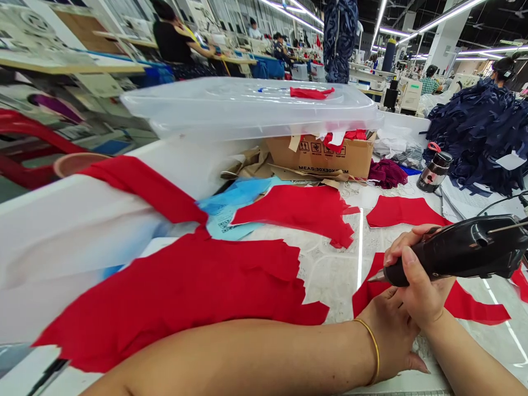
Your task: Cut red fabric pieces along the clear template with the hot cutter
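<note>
Black handheld tool (466,246) grasped in the right hand (424,289), thumb along the near side, fingers curled over the top; smooth, glossy casing narrowing to a pointed metallic tip (377,275) over a red fabric piece (365,294), contact hard to tell. Just below, on the same cloth, left hand (385,333) spread palm down, clasping nothing visible, thumb splayed, fingers partly hidden behind the right; gold bangle (374,346) round the wrist, forearm stretched in from the lower left. All around, pale, shiny table (325,269) with bright streaks of light (360,245). To the left, large flat red panel (185,291), matte, ragged and stepped along one edge; beyond, smaller red panel (297,212), similarly jagged. Farther out, dark jar (434,173), crumpled purple cloth (386,173), tangled heap of navy strips (482,137), brown cardboard box (322,159) partly under a translucent plastic tray (247,118). In the background, busy workroom with sewing machines (411,94), seated people (171,44) and long ceiling lights (443,20).
</note>
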Demonstrator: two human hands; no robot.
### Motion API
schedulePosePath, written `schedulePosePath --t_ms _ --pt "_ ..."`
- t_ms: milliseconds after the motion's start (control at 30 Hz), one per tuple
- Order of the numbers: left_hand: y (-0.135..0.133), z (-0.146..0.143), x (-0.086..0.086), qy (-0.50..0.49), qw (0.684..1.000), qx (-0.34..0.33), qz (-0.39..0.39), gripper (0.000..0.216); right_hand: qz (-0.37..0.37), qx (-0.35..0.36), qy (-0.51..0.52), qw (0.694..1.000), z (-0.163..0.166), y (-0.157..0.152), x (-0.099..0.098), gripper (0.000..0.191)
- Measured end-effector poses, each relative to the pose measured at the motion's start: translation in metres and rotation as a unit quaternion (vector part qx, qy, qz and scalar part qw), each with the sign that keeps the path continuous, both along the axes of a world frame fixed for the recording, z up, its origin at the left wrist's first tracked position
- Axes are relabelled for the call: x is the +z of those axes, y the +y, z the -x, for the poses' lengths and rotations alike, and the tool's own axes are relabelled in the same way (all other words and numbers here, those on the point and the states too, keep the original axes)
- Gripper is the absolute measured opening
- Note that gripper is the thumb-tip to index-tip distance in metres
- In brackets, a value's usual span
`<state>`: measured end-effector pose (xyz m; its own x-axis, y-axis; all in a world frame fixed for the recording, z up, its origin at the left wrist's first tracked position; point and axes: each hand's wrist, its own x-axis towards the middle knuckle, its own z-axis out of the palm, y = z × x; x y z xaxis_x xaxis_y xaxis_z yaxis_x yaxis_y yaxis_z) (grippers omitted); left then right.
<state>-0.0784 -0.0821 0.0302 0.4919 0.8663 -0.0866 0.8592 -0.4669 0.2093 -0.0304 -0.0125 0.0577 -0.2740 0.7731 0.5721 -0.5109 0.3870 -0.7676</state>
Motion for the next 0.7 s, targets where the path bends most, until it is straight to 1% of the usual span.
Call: schedulePosePath --t_ms 100,167,233,433,700 --pt "0.003 0.001 0.006 0.017 0.999 -0.004 0.028 0.074 0.001 -0.001 0.003 1.000 0.000 0.002 -0.001 0.023" --pt "0.003 0.001 0.007 0.017 0.999 -0.007 0.034 0.073 -0.006 -0.006 -0.004 1.000 0.001 0.002 -0.001 0.023" --pt "0.002 0.001 0.004 0.006 1.000 -0.005 0.030 0.073 -0.015 -0.009 -0.013 1.000 0.001 0.002 -0.001 0.023" --pt "-0.004 0.002 -0.009 -0.064 0.997 0.017 -0.039 0.074 -0.016 -0.001 -0.014 1.000 0.002 -0.001 0.000 0.021" --pt "-0.004 0.000 -0.013 -0.059 0.997 0.028 -0.034 0.074 -0.012 0.000 -0.010 1.000 0.002 -0.001 -0.002 0.019"
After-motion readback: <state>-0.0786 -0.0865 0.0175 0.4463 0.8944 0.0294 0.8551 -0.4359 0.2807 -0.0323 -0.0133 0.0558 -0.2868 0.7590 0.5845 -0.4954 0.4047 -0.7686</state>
